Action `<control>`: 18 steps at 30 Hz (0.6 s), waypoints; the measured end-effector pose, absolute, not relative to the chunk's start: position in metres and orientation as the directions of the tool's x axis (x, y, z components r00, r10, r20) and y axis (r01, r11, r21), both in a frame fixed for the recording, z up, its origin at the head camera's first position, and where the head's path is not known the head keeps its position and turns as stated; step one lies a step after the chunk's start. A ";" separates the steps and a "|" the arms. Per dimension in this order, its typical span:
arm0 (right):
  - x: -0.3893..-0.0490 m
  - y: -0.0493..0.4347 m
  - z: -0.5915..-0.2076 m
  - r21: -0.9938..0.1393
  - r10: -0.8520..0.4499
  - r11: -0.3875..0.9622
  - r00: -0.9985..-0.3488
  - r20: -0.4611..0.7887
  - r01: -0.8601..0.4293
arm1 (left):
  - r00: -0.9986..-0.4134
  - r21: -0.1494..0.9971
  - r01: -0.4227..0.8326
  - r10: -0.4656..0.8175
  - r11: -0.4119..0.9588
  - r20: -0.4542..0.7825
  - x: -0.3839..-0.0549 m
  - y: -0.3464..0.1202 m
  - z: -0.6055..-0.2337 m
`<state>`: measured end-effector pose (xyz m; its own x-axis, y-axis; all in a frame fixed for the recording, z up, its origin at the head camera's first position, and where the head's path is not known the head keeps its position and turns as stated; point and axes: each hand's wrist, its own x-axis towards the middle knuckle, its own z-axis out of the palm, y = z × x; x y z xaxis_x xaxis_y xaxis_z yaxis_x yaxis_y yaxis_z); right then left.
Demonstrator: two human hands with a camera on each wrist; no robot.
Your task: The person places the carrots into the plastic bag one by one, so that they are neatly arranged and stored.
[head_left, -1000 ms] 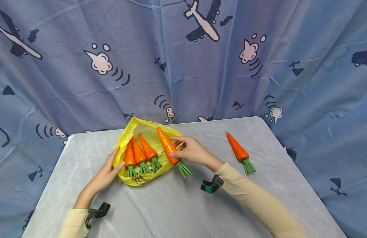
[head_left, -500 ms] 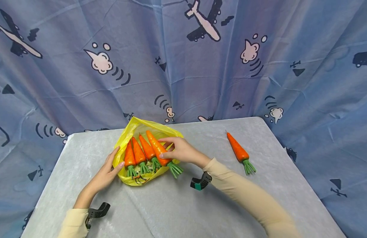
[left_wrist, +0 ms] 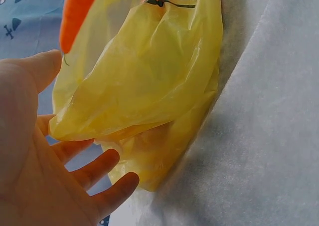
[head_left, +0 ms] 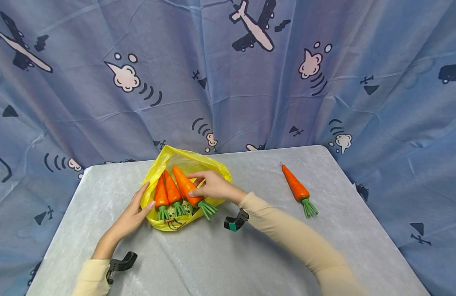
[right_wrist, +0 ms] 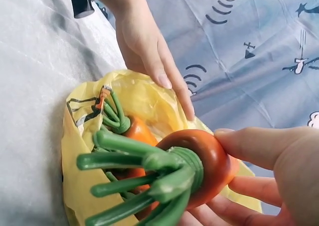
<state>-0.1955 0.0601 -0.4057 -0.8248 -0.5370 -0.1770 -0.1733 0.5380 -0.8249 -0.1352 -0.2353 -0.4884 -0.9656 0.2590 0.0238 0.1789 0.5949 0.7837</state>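
Observation:
A yellow plastic bag (head_left: 194, 159) lies with its mouth spread wide. Two carrots (head_left: 172, 191) show inside it, green stems toward me; another is mostly hidden under the carrot (head_left: 184, 185) in my right hand (head_left: 215, 186). Thumb and fingers grip that carrot's thick end; in the right wrist view its green stems (right_wrist: 167, 181) point toward the camera. My left hand (head_left: 131, 216) touches the bag's left rim with fingers spread and fairly straight, as the left wrist view shows beside the bag's side (left_wrist: 154, 76).
One more carrot (head_left: 296, 184) lies on the right of the grey-covered table (head_left: 250, 255). A blue printed curtain (head_left: 228, 82) hangs right behind the table's far edge. Each wrist carries a black camera mount (head_left: 123, 262).
My right hand has moved left with its carrot, from the bag's right side to over the third carrot inside. The left hand and the loose carrot stay put.

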 end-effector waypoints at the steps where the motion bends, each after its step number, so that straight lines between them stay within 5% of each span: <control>1: -0.197 0.059 -0.406 -0.827 -0.530 0.540 -0.827 -0.187 -0.159 | -0.966 0.783 0.178 0.258 0.596 0.023 -0.135 -0.235 -0.488; 18: -0.228 0.043 -0.427 -0.837 -0.456 0.543 -0.859 -0.234 -0.061 | -0.966 0.787 0.175 0.259 0.592 0.020 -0.135 -0.235 -0.488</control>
